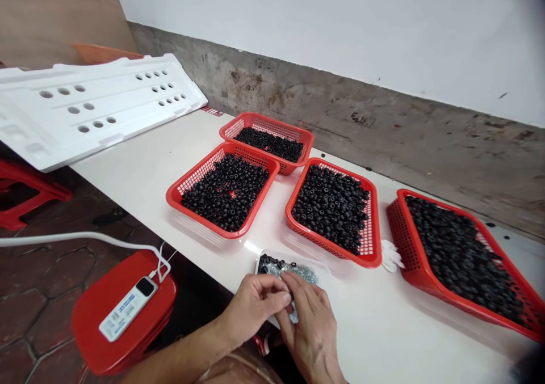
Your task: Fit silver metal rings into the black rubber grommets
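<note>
Over a small white tray [257,266] at the table's front edge, my two hands meet fingertip to fingertip. My left hand [255,304] is closed, thumb and forefinger pinched on a small black ring-like part [291,296], mostly covered by the fingers. My right hand [310,319] is against it with fingers bent together; what its fingertips grip is hidden. The tray holds many tiny shiny silvery pieces [307,273] and a small heap of black parts [268,261]. My hands cover the tray's near side.
Red baskets of black parts stand beyond the tray: front left [181,207], back [307,140], middle [377,242] and right [419,276]. A crumpled white thing [390,256] lies between two. A white foam panel [128,109] is far left; a power strip [128,309] rests on a red stool [91,327].
</note>
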The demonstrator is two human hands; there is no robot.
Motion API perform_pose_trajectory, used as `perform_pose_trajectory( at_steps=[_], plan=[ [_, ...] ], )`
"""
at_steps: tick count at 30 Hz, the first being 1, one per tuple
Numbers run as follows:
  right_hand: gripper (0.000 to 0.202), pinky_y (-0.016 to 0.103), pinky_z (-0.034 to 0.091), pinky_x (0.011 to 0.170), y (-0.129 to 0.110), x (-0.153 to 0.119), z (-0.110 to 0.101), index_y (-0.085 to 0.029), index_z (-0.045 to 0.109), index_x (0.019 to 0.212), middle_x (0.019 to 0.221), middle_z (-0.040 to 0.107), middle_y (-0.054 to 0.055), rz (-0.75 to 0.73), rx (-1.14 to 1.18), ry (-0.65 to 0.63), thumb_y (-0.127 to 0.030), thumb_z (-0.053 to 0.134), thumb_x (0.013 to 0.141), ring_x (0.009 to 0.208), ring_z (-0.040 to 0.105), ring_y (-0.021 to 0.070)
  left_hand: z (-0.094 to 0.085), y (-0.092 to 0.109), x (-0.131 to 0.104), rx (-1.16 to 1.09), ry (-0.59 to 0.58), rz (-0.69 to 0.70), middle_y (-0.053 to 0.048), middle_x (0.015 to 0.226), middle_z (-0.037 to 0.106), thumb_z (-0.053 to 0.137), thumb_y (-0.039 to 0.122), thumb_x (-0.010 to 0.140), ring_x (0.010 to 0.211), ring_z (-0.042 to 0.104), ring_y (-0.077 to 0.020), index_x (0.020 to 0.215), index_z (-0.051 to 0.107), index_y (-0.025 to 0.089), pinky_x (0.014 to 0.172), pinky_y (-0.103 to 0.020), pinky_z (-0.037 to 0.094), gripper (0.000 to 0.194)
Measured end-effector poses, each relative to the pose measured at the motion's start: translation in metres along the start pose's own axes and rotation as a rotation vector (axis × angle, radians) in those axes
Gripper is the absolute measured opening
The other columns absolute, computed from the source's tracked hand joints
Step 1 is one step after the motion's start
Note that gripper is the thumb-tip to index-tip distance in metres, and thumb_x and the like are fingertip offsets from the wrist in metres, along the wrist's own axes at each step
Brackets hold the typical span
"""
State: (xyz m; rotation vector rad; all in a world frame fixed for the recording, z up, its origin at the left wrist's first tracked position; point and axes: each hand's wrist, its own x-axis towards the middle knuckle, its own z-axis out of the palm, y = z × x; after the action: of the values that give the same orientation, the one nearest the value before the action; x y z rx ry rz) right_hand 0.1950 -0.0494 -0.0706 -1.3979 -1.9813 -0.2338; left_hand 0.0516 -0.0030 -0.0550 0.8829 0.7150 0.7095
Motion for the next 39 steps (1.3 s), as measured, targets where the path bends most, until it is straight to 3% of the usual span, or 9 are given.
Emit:
perform_pose_trajectory(
  at_steps=[7, 15, 21, 25, 31, 39],
  plan=[
    [0.026, 0.038, 0.043, 0.084, 0.002, 0.008, -0.009, -0.012, 0.056, 0.117, 0.103, 0.073, 0.013, 0.006, 0.001, -0.065, -0.03, 0.049, 0.1, 0.095, 0.07, 0.0231, -0.007, 0.001, -0.004, -0.052, -0.03, -0.052, -0.005, 0.079, 0.074, 0.078, 0.036, 0.077, 0.074, 0.066, -0.0144, 0.091, 0.073, 0.012, 0.077, -0.025, 0.05, 0.028],
    [0.027, 0.038, 0.051, 0.077, 0.007, 0.015, -0.017, -0.015, 0.053, 0.123, 0.101, 0.071, 0.013, -0.02, 0.125, -0.177, -0.028, 0.052, 0.099, 0.091, 0.069, 0.0238, -0.006, 0.001, -0.005, -0.067, -0.03, -0.102, -0.005, 0.079, 0.073, 0.08, 0.038, 0.074, 0.07, 0.063, -0.0128, 0.091, 0.075, 0.011, 0.073, -0.024, 0.049, 0.032],
    [0.026, 0.036, 0.054, 0.075, 0.004, 0.017, -0.023, -0.018, 0.056, 0.122, 0.101, 0.071, 0.009, 0.034, 0.242, -0.225, -0.024, 0.054, 0.097, 0.083, 0.069, 0.0204, -0.002, 0.005, -0.006, -0.091, -0.047, -0.08, -0.004, 0.077, 0.071, 0.078, 0.032, 0.075, 0.071, 0.063, -0.0132, 0.084, 0.073, 0.012, 0.073, -0.023, 0.048, 0.023],
    [0.046, 0.036, 0.057, 0.087, 0.005, 0.012, -0.03, -0.021, 0.048, 0.139, 0.123, 0.067, 0.012, 0.179, 0.415, -0.282, -0.028, 0.058, 0.095, 0.105, 0.067, 0.0232, -0.003, 0.006, -0.007, -0.122, 0.002, -0.111, -0.005, 0.076, 0.071, 0.079, 0.032, 0.071, 0.069, 0.062, -0.0142, 0.082, 0.071, 0.012, 0.068, -0.024, 0.049, 0.024],
    [0.018, 0.031, 0.059, 0.087, 0.014, 0.009, -0.033, -0.025, 0.07, 0.109, 0.116, 0.069, 0.008, 0.335, 0.659, -0.226, -0.023, 0.059, 0.095, 0.106, 0.068, 0.0203, -0.009, 0.001, -0.006, -0.065, -0.035, -0.105, -0.005, 0.077, 0.069, 0.076, 0.031, 0.075, 0.073, 0.063, -0.0147, 0.085, 0.073, 0.012, 0.078, -0.028, 0.05, 0.022],
    [0.016, 0.036, 0.058, 0.089, 0.014, 0.012, -0.037, -0.024, 0.071, 0.104, 0.115, 0.068, 0.01, 0.314, 0.671, -0.221, -0.021, 0.06, 0.093, 0.113, 0.064, 0.0233, -0.011, 0.002, -0.009, 0.02, -0.077, -0.13, -0.005, 0.074, 0.07, 0.076, 0.035, 0.077, 0.068, 0.061, -0.0131, 0.087, 0.075, 0.011, 0.071, -0.025, 0.048, 0.026]
  ],
)
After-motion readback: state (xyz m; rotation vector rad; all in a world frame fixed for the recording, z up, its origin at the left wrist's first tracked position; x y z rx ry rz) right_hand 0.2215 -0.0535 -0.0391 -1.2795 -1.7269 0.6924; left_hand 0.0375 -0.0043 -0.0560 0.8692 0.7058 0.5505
